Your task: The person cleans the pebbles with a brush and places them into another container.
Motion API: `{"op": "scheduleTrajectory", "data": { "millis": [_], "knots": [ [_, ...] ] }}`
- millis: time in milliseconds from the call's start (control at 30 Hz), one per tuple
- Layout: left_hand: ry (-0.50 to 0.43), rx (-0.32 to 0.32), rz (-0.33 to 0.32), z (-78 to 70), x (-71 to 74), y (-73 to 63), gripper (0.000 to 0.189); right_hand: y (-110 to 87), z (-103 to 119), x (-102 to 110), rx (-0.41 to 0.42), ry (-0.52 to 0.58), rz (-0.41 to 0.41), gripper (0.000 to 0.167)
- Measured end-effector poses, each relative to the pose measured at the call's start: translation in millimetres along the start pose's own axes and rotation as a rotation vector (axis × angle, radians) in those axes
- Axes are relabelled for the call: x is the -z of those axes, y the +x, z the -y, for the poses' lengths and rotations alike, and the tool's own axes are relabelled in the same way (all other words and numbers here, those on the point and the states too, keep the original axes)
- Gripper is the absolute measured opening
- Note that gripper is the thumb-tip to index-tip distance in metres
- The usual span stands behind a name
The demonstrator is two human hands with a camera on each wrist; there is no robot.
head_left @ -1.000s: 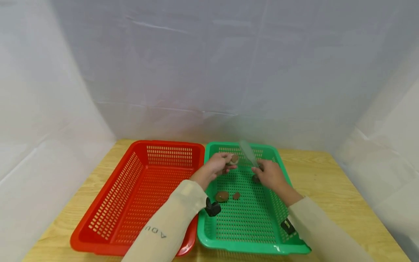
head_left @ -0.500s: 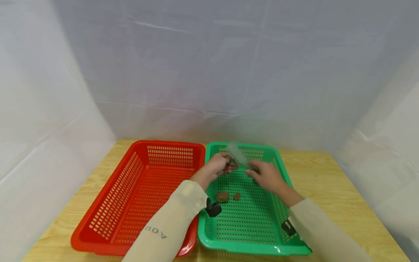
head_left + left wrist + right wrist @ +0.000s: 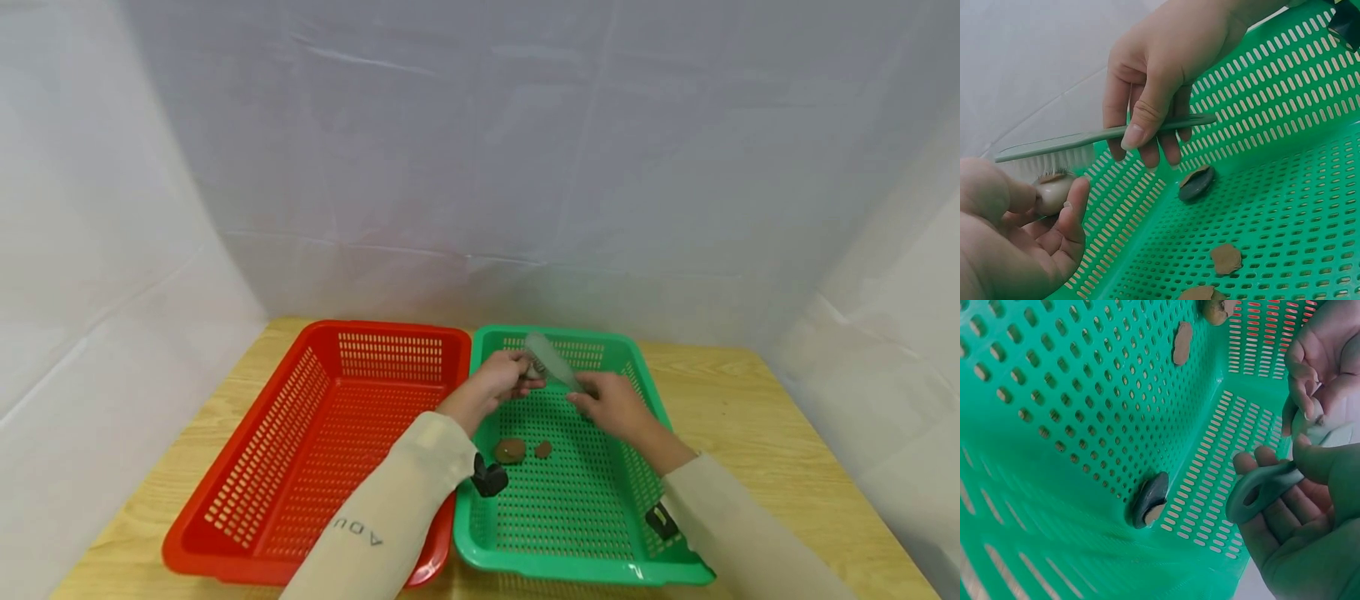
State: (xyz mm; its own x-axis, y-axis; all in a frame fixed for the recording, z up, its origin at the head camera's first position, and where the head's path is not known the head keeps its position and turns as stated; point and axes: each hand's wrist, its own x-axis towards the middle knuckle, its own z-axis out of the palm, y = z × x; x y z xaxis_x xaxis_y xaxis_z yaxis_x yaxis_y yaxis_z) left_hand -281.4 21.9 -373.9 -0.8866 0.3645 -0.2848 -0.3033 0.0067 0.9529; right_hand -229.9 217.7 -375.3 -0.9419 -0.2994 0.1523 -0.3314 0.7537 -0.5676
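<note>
Brush (image 3: pixel 1054 145) gripped in right hand (image 3: pixel 1154 72), pale stone (image 3: pixel 1056 196) pinched in left hand (image 3: pixel 1010 247); dark stone (image 3: pixel 1197 186) in green basket (image 3: pixel 570 567)

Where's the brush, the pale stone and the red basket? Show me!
Brush (image 3: pixel 1100 135): left wrist view, where head meets handle.
Pale stone (image 3: pixel 1055 197): left wrist view, its pale side below the brown patch.
Red basket (image 3: pixel 345 437): head view, on its floor.
</note>
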Motion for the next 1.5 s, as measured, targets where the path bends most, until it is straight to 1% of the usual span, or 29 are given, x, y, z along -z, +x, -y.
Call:
{"op": "scheduleTrajectory", "data": {
  "millis": [100, 200, 300, 400, 467, 533, 567, 667, 767, 1033, 1267, 1500],
  "knots": [
    [-0.005, 0.002, -0.004, 0.2, 0.0, 0.8, 0.043, 0.5, -0.1, 0.9, -0.038, 0.010, -0.009, 0.020],
    [-0.018, 0.006, -0.008, 0.0, 0.0, 1.5, 0.042, 1.7, -0.5, 2.0, -0.053, -0.005, -0.032, 0.026],
    [-0.028, 0.007, -0.009, -0.5, -0.2, 1.6, 0.041, 1.9, -1.2, 2.8, -0.062, -0.029, -0.055, 0.024],
    [-0.034, 0.008, -0.010, -0.8, -0.3, 1.1, 0.042, 1.5, -1.8, 3.1, -0.092, -0.042, -0.080, 0.019],
    [-0.037, 0.009, -0.009, -1.0, -0.1, 0.6, 0.042, 1.5, -1.9, 3.0, -0.103, -0.049, -0.105, 0.019],
    [-0.037, 0.008, -0.007, -1.0, 0.0, 0.4, 0.042, 2.0, -1.5, 2.7, -0.092, -0.059, -0.123, 0.019],
    [-0.037, 0.008, -0.006, -1.0, 0.1, 0.5, 0.042, 2.2, -1.2, 2.5, -0.075, -0.060, -0.127, 0.021],
    [-0.035, 0.009, -0.002, -0.5, 0.5, 1.1, 0.042, 2.0, 0.1, 1.8, -0.014, -0.053, -0.107, 0.027],
    [-0.030, 0.009, 0.002, 0.0, 1.1, 1.4, 0.043, 1.4, 1.3, 0.8, 0.019, -0.028, -0.079, 0.031],
    [0.006, -0.014, 0.009, 1.3, 1.4, 1.2, 0.040, 1.2, 0.4, -1.4, 0.071, 0.007, -0.048, 0.028],
    [-0.001, -0.027, 0.008, 2.9, 0.7, 2.1, 0.038, 0.4, -1.3, -1.2, 0.077, 0.004, 0.017, 0.018],
    [0.008, -0.025, 0.008, 2.7, 0.7, 3.5, 0.043, -0.2, -2.6, -0.4, 0.047, -0.008, 0.010, 0.018]
  ]
}}
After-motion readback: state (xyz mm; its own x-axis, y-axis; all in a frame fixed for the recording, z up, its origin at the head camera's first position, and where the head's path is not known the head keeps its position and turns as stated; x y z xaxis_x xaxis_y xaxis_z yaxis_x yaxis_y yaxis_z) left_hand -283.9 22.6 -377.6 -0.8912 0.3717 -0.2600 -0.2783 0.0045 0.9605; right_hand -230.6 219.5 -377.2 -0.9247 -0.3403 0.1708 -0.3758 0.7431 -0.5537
